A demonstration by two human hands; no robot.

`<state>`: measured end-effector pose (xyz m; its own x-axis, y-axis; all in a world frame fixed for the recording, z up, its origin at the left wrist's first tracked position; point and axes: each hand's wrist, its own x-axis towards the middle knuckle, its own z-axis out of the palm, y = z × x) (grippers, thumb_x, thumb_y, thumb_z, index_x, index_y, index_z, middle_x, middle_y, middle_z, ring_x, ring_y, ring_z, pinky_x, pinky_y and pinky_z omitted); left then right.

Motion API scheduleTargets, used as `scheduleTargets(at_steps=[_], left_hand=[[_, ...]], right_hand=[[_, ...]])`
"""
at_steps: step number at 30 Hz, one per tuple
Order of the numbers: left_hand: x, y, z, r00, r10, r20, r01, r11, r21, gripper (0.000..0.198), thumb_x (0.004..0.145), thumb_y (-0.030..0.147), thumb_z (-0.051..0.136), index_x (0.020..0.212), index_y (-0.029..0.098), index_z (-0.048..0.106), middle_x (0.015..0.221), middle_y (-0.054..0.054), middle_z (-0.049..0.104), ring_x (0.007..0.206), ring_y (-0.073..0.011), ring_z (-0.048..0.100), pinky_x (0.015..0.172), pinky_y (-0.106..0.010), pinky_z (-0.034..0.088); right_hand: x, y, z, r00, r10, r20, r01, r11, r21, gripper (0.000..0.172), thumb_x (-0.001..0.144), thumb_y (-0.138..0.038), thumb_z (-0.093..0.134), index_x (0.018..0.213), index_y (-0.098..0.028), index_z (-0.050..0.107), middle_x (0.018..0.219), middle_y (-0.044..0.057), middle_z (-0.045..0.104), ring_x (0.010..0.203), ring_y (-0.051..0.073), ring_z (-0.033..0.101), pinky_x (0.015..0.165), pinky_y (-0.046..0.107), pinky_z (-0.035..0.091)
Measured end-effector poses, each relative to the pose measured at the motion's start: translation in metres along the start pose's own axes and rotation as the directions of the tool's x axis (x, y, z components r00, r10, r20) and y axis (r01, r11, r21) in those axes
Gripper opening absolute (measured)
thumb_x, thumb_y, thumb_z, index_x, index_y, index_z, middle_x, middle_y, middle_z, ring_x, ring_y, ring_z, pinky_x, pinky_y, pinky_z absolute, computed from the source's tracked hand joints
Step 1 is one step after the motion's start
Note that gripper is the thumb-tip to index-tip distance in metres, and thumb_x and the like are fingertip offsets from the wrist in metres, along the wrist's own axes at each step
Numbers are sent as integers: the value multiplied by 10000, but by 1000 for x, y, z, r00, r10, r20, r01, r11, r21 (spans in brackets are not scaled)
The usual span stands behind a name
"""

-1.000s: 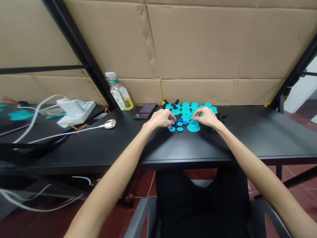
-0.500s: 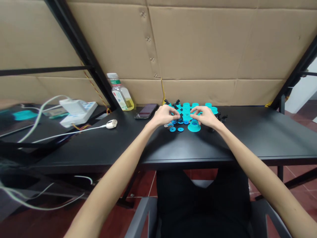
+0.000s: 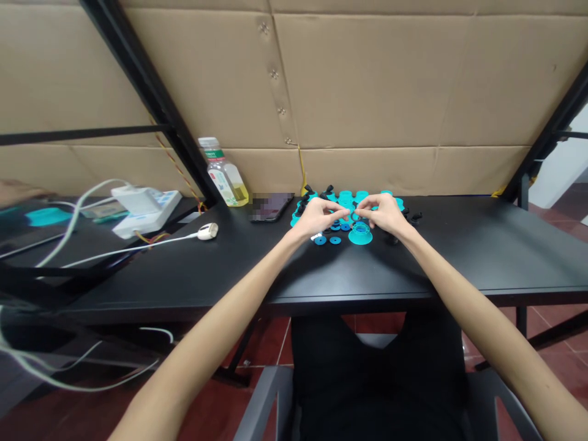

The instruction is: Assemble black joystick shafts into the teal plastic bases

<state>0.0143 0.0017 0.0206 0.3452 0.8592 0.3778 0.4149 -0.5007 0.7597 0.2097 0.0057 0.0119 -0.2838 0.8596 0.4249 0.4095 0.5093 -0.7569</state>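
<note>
Turquoise plastic parts [image 3: 345,199] crowd the bench [image 3: 482,257] directly beneath and just ahead of the grip. The left hand [image 3: 316,217] and the right hand [image 3: 383,214] curl inward over them, with their fingertips [image 3: 353,209] meeting above the middle of the cluster in a tight, nearly closed pinch. Anything held between them is too small and hidden to make out. Just below the right hand, on the person's side, a flared turquoise cup [image 3: 360,234] stands upright. Flat blue washers [image 3: 320,240] lie below the left hand. Small black pieces [image 3: 329,190] stand along the far edge of the cluster, just beyond the grip.

Left of the grip, a smartphone [image 3: 271,207] lies flat, its screen blurred, with a plastic bottle [image 3: 223,174] of yellow liquid behind it. Farther left, well apart, a white oval device [image 3: 207,231] trails a white cable near a white power strip [image 3: 147,211]. A cardboard wall [image 3: 367,79] rises behind the bench.
</note>
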Motion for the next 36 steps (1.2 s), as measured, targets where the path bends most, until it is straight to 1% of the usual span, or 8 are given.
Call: scheduleTargets(at_steps=[5,8,14,20,24,28,32,36], left_hand=[[-3,-1,1,997,5,73,-14,993,120,396,692,496,701,861,144,769,450,24,538,401,-82,355,409,-232,241],[-5,0,3,993,-21,113,3,988,157,471,671,512,728,963,143,751,457,27,547,388,-86,377,409,-234,258],[-2,-15,16,985,152,87,-169,955,244,528,621,538,766,998,169,737,870,-45,709,540,-102,516,537,-234,399],[-1,-20,28,986,106,126,-143,932,333,792,639,548,765,1337,247,544,562,47,589,529,-132,524,551,-229,381],[-2,-16,29,982,94,161,-140,941,307,737,675,480,756,1331,229,535,776,-1,700,527,-116,538,562,-235,399],[-4,-12,29,979,115,166,-153,959,239,696,679,432,745,1299,227,503,971,-33,717,508,-102,541,551,-244,411],[-5,-11,30,978,129,167,-160,969,191,600,666,424,748,1172,228,494,998,-18,708,489,-91,532,540,-243,403],[-6,-12,29,978,133,157,-163,968,191,507,667,421,750,1062,215,509,996,-17,703,503,-91,528,539,-239,385]], right_hand=[[-1,2,-4,999,14,-38,-22,972,-235,138,756,-281,667,721,-150,695,637,18,666,448,95,544,519,231,400],[-3,-3,-3,999,46,-13,-47,940,-338,116,760,-259,674,733,-155,717,635,22,668,501,106,558,526,227,375],[-5,-11,-4,997,76,2,-68,903,-425,130,777,-255,666,723,-153,726,592,16,645,522,110,553,530,230,351],[-4,-3,-7,990,132,51,-103,921,-375,125,759,-221,655,701,-136,725,472,-2,579,467,105,532,522,228,364],[-3,6,-6,986,145,88,-108,938,-329,128,735,-242,681,715,-130,739,565,22,649,513,111,557,532,226,381],[-3,6,-4,989,122,86,-80,921,-381,113,728,-249,699,718,-152,756,709,41,711,637,131,597,565,226,384],[-6,0,-7,990,101,101,-46,894,-446,118,748,-242,682,710,-159,756,700,42,708,635,131,593,551,230,360],[-7,-3,-12,981,98,167,-10,887,-462,128,764,-185,629,747,-146,749,563,22,647,544,114,559,526,225,343]])
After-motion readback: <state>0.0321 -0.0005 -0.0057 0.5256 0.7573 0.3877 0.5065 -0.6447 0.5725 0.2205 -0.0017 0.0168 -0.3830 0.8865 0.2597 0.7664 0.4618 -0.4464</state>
